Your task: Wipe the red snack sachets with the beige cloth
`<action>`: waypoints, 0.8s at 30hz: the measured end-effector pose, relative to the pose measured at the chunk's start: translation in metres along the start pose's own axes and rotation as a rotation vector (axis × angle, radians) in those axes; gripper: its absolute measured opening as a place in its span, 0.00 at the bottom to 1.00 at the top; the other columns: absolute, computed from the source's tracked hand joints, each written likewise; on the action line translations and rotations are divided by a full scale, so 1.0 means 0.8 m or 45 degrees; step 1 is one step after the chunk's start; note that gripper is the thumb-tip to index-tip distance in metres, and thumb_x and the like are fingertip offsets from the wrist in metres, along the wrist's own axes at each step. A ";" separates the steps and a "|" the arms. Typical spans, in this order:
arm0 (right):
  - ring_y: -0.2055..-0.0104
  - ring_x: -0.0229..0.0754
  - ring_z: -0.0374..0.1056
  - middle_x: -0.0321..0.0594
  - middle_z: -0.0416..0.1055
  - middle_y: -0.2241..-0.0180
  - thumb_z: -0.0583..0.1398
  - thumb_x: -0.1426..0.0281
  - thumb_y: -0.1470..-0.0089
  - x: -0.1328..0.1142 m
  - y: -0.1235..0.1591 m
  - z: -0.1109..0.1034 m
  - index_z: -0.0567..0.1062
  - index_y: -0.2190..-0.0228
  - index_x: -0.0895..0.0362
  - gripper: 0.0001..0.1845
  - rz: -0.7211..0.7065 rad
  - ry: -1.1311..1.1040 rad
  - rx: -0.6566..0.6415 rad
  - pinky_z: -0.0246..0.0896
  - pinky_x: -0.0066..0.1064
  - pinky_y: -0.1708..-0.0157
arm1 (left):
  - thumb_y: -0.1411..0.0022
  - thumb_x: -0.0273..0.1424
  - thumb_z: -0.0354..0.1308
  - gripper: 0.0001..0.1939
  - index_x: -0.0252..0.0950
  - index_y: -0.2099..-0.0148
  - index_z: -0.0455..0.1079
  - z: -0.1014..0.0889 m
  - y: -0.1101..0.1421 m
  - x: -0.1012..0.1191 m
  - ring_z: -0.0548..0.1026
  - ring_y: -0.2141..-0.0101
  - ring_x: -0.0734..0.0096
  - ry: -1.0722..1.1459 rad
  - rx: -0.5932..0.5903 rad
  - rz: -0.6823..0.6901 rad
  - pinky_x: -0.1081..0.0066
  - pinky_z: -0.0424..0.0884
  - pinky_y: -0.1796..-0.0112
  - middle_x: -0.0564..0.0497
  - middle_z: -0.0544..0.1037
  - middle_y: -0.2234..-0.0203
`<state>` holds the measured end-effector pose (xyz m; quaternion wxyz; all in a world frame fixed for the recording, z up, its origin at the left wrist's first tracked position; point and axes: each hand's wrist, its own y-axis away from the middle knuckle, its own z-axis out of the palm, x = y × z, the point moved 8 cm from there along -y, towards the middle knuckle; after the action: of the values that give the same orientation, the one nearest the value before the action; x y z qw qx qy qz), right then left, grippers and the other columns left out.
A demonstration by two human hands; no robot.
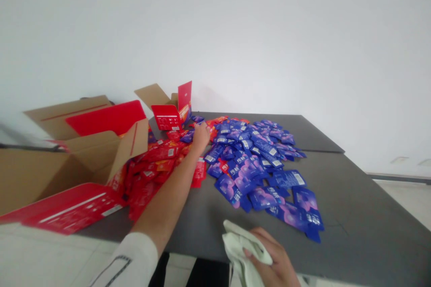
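The left hand (201,138) rests on blue sachets (242,175), grip unclear; the right hand (274,260) clenches a pale green cloth (240,244).

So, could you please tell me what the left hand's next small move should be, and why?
Perhaps the left hand should lift one of the blue sachets clear, since it rests where they meet the red sachets, while the right hand holds a cloth.

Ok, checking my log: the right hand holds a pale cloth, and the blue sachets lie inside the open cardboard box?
No: the head view shows the blue sachets on the grey tabletop, not in the cardboard box. The right hand does hold the pale cloth.
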<state>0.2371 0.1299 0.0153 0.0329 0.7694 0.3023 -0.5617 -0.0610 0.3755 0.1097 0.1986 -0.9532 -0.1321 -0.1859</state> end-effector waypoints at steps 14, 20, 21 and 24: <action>0.64 0.40 0.71 0.39 0.73 0.65 0.64 0.62 0.38 0.005 0.008 0.000 0.80 0.66 0.55 0.10 0.113 -0.095 -0.117 0.65 0.26 0.64 | 0.26 0.41 0.48 0.11 0.41 0.57 0.64 -0.055 0.261 0.041 0.75 0.66 0.69 0.913 -0.512 0.286 0.72 0.68 0.65 0.55 0.74 0.68; 0.66 0.39 0.69 0.40 0.72 0.65 0.65 0.62 0.40 0.005 0.011 0.004 0.80 0.67 0.57 0.10 0.138 -0.192 -0.215 0.63 0.26 0.67 | 0.26 0.38 0.47 0.11 0.40 0.59 0.67 -0.002 0.321 -0.050 0.79 0.63 0.66 0.502 -0.642 0.136 0.71 0.69 0.63 0.53 0.78 0.67; 0.66 0.39 0.69 0.40 0.72 0.65 0.66 0.62 0.40 0.006 0.011 0.004 0.80 0.67 0.57 0.10 0.158 -0.197 -0.207 0.62 0.26 0.68 | 0.25 0.37 0.47 0.11 0.40 0.58 0.66 0.003 0.322 -0.058 0.79 0.63 0.65 0.440 -0.614 0.117 0.70 0.69 0.63 0.52 0.78 0.67; 0.67 0.39 0.69 0.39 0.72 0.66 0.66 0.61 0.40 0.009 0.011 0.003 0.80 0.68 0.57 0.11 0.228 -0.215 -0.161 0.62 0.26 0.69 | 0.25 0.35 0.45 0.10 0.38 0.52 0.66 0.012 0.320 -0.068 0.81 0.61 0.60 0.347 -0.549 0.071 0.67 0.70 0.62 0.48 0.79 0.67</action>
<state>0.2403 0.1247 0.0057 0.1565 0.7398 0.2633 -0.5991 -0.0238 0.1431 -0.0053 0.0116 -0.9429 -0.0352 -0.3311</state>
